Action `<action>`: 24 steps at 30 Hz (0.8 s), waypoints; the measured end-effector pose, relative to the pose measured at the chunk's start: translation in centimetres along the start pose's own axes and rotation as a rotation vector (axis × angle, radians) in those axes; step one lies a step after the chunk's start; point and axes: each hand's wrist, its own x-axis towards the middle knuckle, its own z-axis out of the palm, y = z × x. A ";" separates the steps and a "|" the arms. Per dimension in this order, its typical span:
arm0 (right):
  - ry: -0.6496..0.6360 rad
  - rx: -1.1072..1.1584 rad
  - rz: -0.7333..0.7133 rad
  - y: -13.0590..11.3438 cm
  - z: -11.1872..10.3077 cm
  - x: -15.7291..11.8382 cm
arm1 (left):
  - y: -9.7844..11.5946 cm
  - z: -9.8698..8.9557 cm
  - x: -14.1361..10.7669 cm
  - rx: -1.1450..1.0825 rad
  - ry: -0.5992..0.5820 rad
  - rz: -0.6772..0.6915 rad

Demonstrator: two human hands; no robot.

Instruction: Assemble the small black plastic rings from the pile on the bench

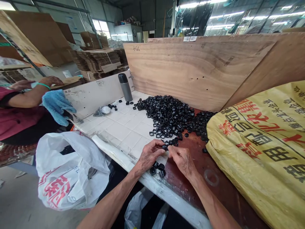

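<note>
A white plastic bag (71, 171) at near left holds something dark; the crinkled yellow sack (257, 136) at right hides its contents. Over the near bench (128, 124), the left hand (150, 154) and right hand (182, 159) clamp their fingertip grip on a black piece (165, 147), its axis too small to read. Beyond lie heaped hard rings (169, 114).

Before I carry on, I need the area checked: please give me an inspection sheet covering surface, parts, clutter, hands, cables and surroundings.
Surface: white tiles at left, red-brown board at right; a pale ring mark on the board.
Parts: large heap of black rings; loose pieces near the front edge.
Clutter: upright flask; yellow sack at right.
Hands: left hand pinches a black piece; right hand close against it, grip unclear.
Cables: nothing seen on the bench.
Surroundings: wooden panel behind; white bag and another person at left.
</note>
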 end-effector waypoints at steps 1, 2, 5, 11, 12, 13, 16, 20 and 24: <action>0.011 0.005 -0.009 0.0 0.0 0.0 | 0.0 0.0 0.0 -0.010 -0.003 -0.010; 0.015 0.012 -0.024 0.0 0.0 0.1 | 0.1 0.0 0.0 -0.017 -0.005 -0.018; 0.008 -0.005 -0.045 0.3 0.1 0.1 | 0.2 0.1 0.0 -0.030 -0.010 -0.031; 0.019 -0.029 -0.059 0.4 0.2 0.1 | 0.2 0.1 -0.1 -0.032 -0.022 -0.034; 0.015 -0.019 -0.064 0.3 0.2 0.1 | 0.1 0.1 -0.1 -0.024 -0.032 -0.023; 0.010 -0.010 -0.056 0.2 0.2 0.1 | 0.0 0.2 -0.1 -0.007 -0.039 -0.009; -0.004 0.074 0.055 0.1 0.5 0.1 | -0.2 0.1 -0.1 0.117 -0.050 0.070; -0.153 0.254 0.311 0.5 0.4 0.0 | 0.4 -0.5 -0.6 0.383 -0.103 0.176; -0.224 0.048 0.307 2.0 -0.9 0.4 | 1.6 -1.0 -0.9 0.578 -0.257 0.022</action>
